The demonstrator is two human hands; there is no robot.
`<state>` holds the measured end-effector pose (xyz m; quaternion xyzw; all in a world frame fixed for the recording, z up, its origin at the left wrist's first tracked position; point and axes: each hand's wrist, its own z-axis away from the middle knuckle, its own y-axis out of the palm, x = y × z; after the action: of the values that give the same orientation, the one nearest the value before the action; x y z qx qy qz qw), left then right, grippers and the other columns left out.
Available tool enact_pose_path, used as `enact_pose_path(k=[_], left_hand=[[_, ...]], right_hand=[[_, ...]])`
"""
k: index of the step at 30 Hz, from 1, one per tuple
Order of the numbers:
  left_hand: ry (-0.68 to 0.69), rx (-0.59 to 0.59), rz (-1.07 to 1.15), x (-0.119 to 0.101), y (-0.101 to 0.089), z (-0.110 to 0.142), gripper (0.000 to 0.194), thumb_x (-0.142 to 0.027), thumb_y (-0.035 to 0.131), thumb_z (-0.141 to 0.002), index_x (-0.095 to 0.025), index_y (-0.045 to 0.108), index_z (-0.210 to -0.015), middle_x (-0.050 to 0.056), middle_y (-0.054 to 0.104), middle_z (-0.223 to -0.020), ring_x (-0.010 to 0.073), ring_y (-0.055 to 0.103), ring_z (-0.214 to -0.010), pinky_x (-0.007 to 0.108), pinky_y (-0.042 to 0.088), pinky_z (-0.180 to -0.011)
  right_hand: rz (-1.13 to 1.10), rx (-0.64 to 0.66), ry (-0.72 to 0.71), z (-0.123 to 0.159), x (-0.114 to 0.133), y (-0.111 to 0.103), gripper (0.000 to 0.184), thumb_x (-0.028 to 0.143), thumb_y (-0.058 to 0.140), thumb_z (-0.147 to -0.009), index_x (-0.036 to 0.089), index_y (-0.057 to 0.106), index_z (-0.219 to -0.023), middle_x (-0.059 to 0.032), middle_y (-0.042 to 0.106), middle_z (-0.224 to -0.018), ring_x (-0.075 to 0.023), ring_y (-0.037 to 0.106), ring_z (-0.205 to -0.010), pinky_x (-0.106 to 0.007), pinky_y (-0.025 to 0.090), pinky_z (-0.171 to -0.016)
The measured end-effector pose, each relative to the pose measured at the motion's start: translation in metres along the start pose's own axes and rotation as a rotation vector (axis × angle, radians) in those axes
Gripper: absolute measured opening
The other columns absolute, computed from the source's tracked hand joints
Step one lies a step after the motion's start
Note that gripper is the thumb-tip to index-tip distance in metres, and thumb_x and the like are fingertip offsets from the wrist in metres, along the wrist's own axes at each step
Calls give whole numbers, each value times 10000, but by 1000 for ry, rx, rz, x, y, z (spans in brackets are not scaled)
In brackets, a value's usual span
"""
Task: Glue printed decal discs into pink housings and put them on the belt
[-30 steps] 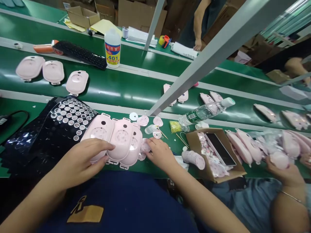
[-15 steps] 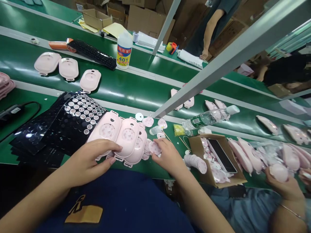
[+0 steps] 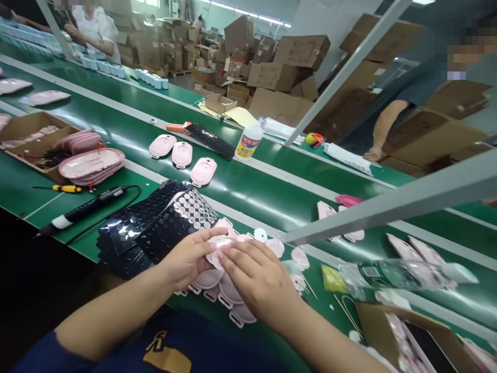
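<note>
Both of my hands meet over a short stack of pink plastic shells (image 3: pixel 229 291) at the near edge of the green bench. My left hand (image 3: pixel 189 257) has its fingers curled around the top shell (image 3: pixel 216 247). My right hand (image 3: pixel 259 280) lies on that same shell from the right, fingers pressed down on it. Whether a small disc is under the fingertips is hidden. Black sheets dotted with round clear stickers (image 3: pixel 171 220) lie just left of my hands. Loose pink discs (image 3: pixel 275 246) sit just beyond my right hand.
Three pink shells (image 3: pixel 182 154) ride the green conveyor (image 3: pixel 272 191) behind a glue bottle (image 3: pixel 249 140). A corded tool (image 3: pixel 87 204), a yellow screwdriver (image 3: pixel 66 188) and a box of parts (image 3: pixel 37 137) sit left. A water bottle (image 3: pixel 392 273) and open carton (image 3: pixel 396 331) lie right. People stand beyond.
The view has swung up and left. My right hand has left the loose discs and come onto the top shell, joining my left hand there.
</note>
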<state>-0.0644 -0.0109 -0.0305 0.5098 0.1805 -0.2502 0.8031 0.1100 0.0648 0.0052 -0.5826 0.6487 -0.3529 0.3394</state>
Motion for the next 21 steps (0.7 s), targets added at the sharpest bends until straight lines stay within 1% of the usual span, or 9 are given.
enact_pose_path(k=[3,6,9,11,12,15,17,19,21], left_hand=[[8,-33,62,-10,-21,9,533,-178,927,-667,-136,724,-1158,128,778,-1000,178,740,-797,249,586,-735],[14,-81,112,-18,-34,19,579,-152,962,-615,-140,723,-1142,119,780,-998,178,747,-793,253,597,-741],[28,-128,124,-27,-41,26,629,-141,997,-553,-137,728,-1121,111,780,-986,183,750,-791,255,604,-747],[52,-172,116,-34,-42,28,637,-148,996,-561,-148,726,-1137,107,778,-1017,187,752,-814,256,607,-750],[78,-196,109,-38,-42,27,627,-151,988,-578,-152,723,-1146,105,776,-1034,184,750,-820,253,607,-747],[206,-262,81,-51,-41,21,564,-152,958,-635,-151,716,-1144,81,773,-996,158,728,-766,231,599,-686],[280,-317,87,-59,-40,14,522,-126,945,-643,-152,714,-1110,67,775,-963,149,722,-737,221,597,-657],[308,-373,112,-66,-39,6,517,-85,940,-625,-159,711,-1082,66,783,-978,159,738,-761,224,610,-665],[297,-390,122,-69,-38,-3,520,-60,935,-616,-152,710,-1075,78,789,-992,169,749,-776,233,625,-679]], right_hand=[[-186,70,-29,-31,-7,9,201,139,546,-997,170,739,-1041,-58,811,-1033,-218,729,-968,-396,529,-948],[-485,301,-76,-66,-30,17,192,185,594,-984,222,761,-1072,-40,811,-1092,-202,747,-998,-401,537,-1004],[-897,502,-12,-104,-66,29,210,203,582,-980,208,775,-1063,-44,820,-1022,-160,771,-927,-316,590,-896],[-1051,488,68,-125,-86,40,219,253,575,-983,169,769,-1043,-70,816,-997,-152,773,-898,-283,604,-827],[-1069,441,51,-133,-92,46,237,290,590,-979,150,756,-1073,-93,808,-1048,-161,768,-948,-293,603,-849],[-904,263,-253,-144,-94,60,339,363,654,-953,144,705,-1207,-123,755,-1223,-196,704,-1128,-355,553,-990],[-650,172,-450,-142,-88,64,265,340,622,-981,182,713,-1173,-80,770,-1155,-207,675,-1133,-387,516,-1025],[-408,127,-541,-136,-85,64,223,299,558,-1022,188,722,-1124,-55,779,-1061,-213,670,-1087,-397,507,-1010],[-282,113,-581,-130,-87,63,231,233,521,-1033,152,716,-1127,-63,773,-1008,-212,681,-997,-385,531,-927]])
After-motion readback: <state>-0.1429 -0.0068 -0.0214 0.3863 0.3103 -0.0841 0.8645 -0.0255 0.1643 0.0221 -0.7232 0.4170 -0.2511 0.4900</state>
